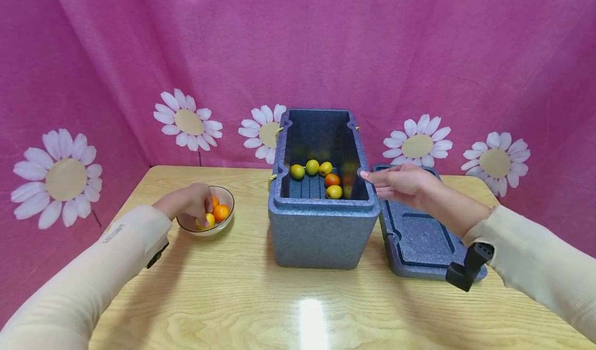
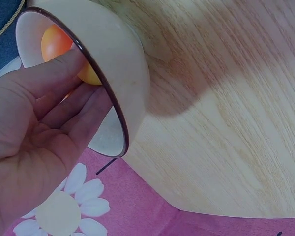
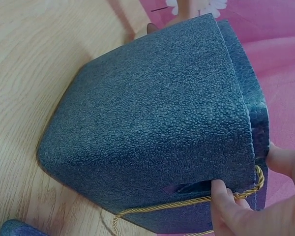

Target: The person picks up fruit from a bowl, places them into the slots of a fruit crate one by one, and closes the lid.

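Observation:
My left hand reaches into a cream bowl with a dark rim. Its thumb and fingers pinch a yellow fruit, partly hidden behind the fingertips and the bowl's rim. Beside it in the bowl lie orange fruits. With the thumb on the rim and fingers on the outer wall, my right hand holds the side of a dark grey foam box. Inside the box are several yellow fruits and a red-orange fruit. A yellow cord passes under the right fingers.
The box's grey lid lies on the wooden table, right of the box. A pink curtain with white daisies hangs right behind the table. Bowl and box stand apart, with bare wood between them.

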Action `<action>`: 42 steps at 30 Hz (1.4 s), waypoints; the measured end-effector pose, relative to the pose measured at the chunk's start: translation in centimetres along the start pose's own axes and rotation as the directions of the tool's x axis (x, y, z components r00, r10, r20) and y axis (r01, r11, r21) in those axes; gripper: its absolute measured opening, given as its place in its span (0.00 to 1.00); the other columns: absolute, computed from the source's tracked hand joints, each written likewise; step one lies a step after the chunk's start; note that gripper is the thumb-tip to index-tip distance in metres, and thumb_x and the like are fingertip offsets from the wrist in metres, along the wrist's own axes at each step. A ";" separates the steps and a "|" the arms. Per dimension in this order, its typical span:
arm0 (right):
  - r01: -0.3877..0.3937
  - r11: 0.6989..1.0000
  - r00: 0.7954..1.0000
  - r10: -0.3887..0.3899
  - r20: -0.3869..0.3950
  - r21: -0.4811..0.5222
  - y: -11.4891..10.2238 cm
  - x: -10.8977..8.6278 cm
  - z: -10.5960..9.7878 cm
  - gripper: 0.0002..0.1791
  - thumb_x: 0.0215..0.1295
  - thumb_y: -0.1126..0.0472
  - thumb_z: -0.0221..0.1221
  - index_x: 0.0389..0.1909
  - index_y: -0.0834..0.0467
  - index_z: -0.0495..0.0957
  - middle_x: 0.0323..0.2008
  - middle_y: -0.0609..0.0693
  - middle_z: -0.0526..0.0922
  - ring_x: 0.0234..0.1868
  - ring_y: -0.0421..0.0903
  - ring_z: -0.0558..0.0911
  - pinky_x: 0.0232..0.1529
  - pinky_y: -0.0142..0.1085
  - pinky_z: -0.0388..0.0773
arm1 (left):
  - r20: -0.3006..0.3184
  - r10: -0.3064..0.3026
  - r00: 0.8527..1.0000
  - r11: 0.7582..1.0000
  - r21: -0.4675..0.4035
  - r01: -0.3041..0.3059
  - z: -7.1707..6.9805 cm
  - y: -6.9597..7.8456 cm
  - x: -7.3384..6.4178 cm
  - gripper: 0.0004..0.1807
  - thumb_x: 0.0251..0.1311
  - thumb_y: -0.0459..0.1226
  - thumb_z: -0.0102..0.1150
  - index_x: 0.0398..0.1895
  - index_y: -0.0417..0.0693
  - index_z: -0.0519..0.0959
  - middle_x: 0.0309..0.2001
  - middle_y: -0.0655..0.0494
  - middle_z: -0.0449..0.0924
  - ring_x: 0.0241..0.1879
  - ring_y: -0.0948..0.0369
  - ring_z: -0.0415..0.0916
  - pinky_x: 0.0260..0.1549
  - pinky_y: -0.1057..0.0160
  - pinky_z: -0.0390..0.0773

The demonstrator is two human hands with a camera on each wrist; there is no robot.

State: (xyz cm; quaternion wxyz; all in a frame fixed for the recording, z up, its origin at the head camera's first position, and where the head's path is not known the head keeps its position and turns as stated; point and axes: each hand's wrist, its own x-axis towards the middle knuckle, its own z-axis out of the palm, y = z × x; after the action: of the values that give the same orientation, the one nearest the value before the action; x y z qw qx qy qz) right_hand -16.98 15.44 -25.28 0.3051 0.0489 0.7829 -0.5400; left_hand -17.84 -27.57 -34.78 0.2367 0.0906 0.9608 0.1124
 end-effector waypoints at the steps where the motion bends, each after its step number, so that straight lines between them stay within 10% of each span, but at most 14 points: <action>1: -0.002 1.000 1.000 0.002 -0.003 -0.002 0.0 0.0 -0.1 0.45 0.68 0.48 0.55 0.74 0.68 0.43 0.76 0.60 0.50 0.75 0.55 0.58 0.70 0.40 0.62 | 0.002 -0.004 1.000 1.000 0.001 0.004 0.0 0.0 0.1 0.14 0.39 0.32 0.77 0.26 0.38 0.80 0.28 0.52 0.78 0.33 0.58 0.71 0.37 0.65 0.76; 21: 0.002 1.000 1.000 -0.002 0.012 0.003 0.0 -0.2 0.0 0.45 0.69 0.48 0.53 0.74 0.68 0.41 0.76 0.61 0.50 0.75 0.55 0.57 0.72 0.41 0.61 | 0.029 0.119 0.992 0.992 0.043 -0.120 -0.2 -0.5 -0.1 0.14 0.37 0.34 0.77 0.28 0.40 0.82 0.29 0.54 0.81 0.32 0.61 0.73 0.38 0.65 0.76; 42: -0.007 0.999 1.000 0.007 0.013 0.048 0.3 0.2 -0.3 0.44 0.68 0.49 0.55 0.74 0.67 0.45 0.75 0.59 0.52 0.74 0.55 0.60 0.72 0.41 0.61 | 0.081 0.092 0.992 0.994 -0.070 -0.086 -1.7 -0.7 -1.1 0.14 0.43 0.38 0.73 0.32 0.41 0.83 0.31 0.54 0.81 0.33 0.60 0.70 0.32 0.68 0.72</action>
State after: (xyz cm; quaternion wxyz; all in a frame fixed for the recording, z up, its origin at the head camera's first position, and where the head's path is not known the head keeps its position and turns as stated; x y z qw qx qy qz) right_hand -17.11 15.76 -25.54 0.3110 0.0554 0.7674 -0.5580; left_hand -17.74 -28.82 -33.01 0.2747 0.1303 0.9407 0.1508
